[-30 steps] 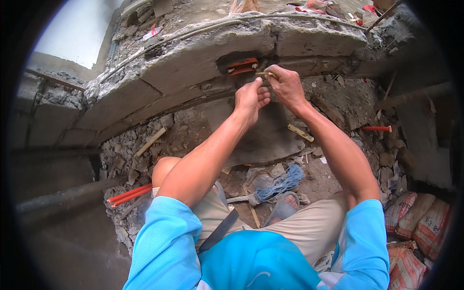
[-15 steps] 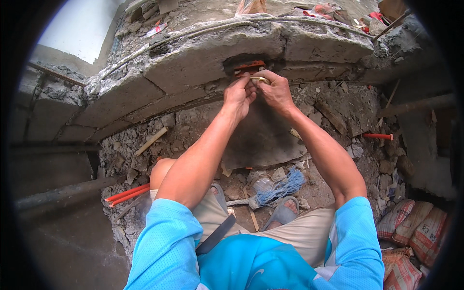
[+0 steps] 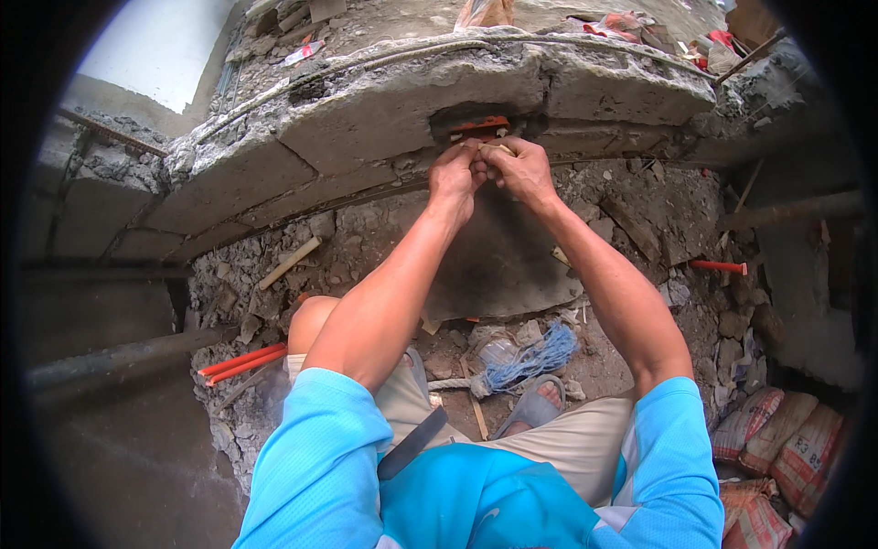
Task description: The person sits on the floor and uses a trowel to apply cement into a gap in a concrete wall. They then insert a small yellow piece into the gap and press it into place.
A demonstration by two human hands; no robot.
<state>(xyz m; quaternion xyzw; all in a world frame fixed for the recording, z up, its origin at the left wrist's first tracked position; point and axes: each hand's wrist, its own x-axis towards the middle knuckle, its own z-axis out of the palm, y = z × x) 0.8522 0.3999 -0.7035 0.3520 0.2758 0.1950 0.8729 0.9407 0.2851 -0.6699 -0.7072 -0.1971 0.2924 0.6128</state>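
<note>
Both arms reach forward to an orange box [image 3: 480, 123] set in a dark hole in the concrete block wall [image 3: 366, 128]. My right hand [image 3: 523, 172] pinches a thin pale-yellow piece [image 3: 495, 148] just below the box; its exact kind is too small to make out. Close beside it, my left hand [image 3: 454, 181] has its fingers closed at the same spot, and what they hold is hidden. Small pale bits show at the box's lower edge. The fingertips of the two hands nearly meet.
Orange pipes [image 3: 242, 363] lie at the left, and another orange pipe [image 3: 718, 266] is at the right. Blue stringy fibres [image 3: 535, 355] lie between my feet among rubble. Woven sacks [image 3: 777, 439] are stacked at lower right. A grey pipe [image 3: 128, 357] runs at left.
The view has shifted slightly. My right fingers have closed further over the pale piece, so less of it shows. Both hands stay just below the orange box.
</note>
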